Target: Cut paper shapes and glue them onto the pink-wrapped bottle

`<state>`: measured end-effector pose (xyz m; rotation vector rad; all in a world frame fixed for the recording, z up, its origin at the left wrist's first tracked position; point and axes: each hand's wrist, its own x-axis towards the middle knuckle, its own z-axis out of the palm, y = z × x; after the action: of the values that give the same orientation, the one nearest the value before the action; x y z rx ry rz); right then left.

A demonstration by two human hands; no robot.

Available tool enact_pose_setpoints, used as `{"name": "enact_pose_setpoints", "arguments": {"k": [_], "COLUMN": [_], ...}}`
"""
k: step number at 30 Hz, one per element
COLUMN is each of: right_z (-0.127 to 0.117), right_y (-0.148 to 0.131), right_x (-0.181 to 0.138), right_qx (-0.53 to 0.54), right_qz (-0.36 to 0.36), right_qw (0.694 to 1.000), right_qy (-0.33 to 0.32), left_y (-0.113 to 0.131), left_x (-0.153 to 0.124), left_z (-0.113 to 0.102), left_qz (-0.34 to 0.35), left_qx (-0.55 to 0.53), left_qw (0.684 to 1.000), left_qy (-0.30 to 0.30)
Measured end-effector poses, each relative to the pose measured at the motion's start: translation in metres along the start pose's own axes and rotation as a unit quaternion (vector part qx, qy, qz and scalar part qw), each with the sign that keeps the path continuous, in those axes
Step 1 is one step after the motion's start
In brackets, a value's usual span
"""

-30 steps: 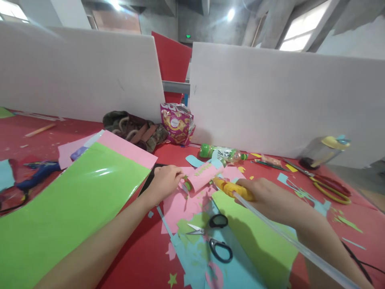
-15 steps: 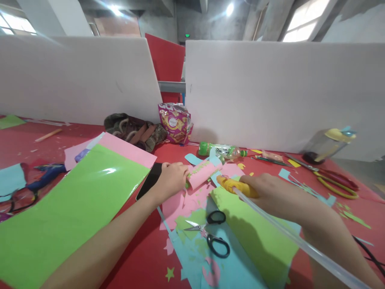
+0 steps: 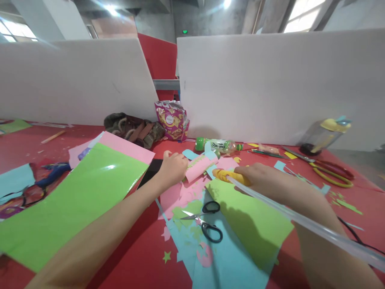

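Note:
My left hand (image 3: 173, 167) is closed around the near-left end of a pink paper roll (image 3: 201, 167) with a strip of green bits along it and light-blue paper pieces at its far end. In my right hand (image 3: 255, 175) is a yellow glue gun (image 3: 230, 176), its nozzle pointing left toward the roll. A long translucent glue stick (image 3: 288, 212) sticks out of its back toward the lower right. Black-handled scissors (image 3: 202, 218) lie spread on the paper between my arms. Beneath the right hand lies a green sheet (image 3: 255, 224).
On the left are a large green sheet (image 3: 75, 196), a blue-handled tool (image 3: 54, 176) and a black phone (image 3: 148, 173). Behind the roll lies a green-labelled bottle (image 3: 219, 146); a snack bag (image 3: 172, 120) stands farther back. Large red-and-yellow scissors (image 3: 332, 173) and a clear cup (image 3: 323, 136) are at right.
The view has shifted slightly, so most things sit a little farther left and higher. My left hand keeps its grip on the roll, and my right hand still holds the glue gun beside it.

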<state>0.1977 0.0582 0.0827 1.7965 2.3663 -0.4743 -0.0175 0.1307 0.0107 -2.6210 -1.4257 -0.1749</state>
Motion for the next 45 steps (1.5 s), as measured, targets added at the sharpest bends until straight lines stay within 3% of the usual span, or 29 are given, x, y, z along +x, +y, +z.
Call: {"name": "enact_pose_setpoints", "arguments": {"k": [11,22,30,45], "right_z": [0.001,-0.004,-0.007,0.000], "right_y": [0.000,-0.004,-0.004,0.005], "right_x": [-0.002,-0.006,-0.006,-0.001], "right_qx": [-0.017,-0.025,-0.023,-0.001], "right_qz": [-0.016,0.016,0.020,0.029], "right_qw": [1.000,0.999,0.999,0.999], "right_qy": [-0.007,-0.019,-0.027,-0.022], "left_y": [0.001,-0.003,-0.013,-0.014], "left_x": [-0.001,-0.002,-0.009,-0.030], "left_z": [0.003,0.007,0.012,0.035], "left_qz": [0.040,0.046,0.002,0.019], "left_qx": [0.045,0.046,-0.013,-0.102], "left_qw": [0.998,0.997,0.996,0.985], "left_qy": [0.022,0.045,0.083,0.136]}}
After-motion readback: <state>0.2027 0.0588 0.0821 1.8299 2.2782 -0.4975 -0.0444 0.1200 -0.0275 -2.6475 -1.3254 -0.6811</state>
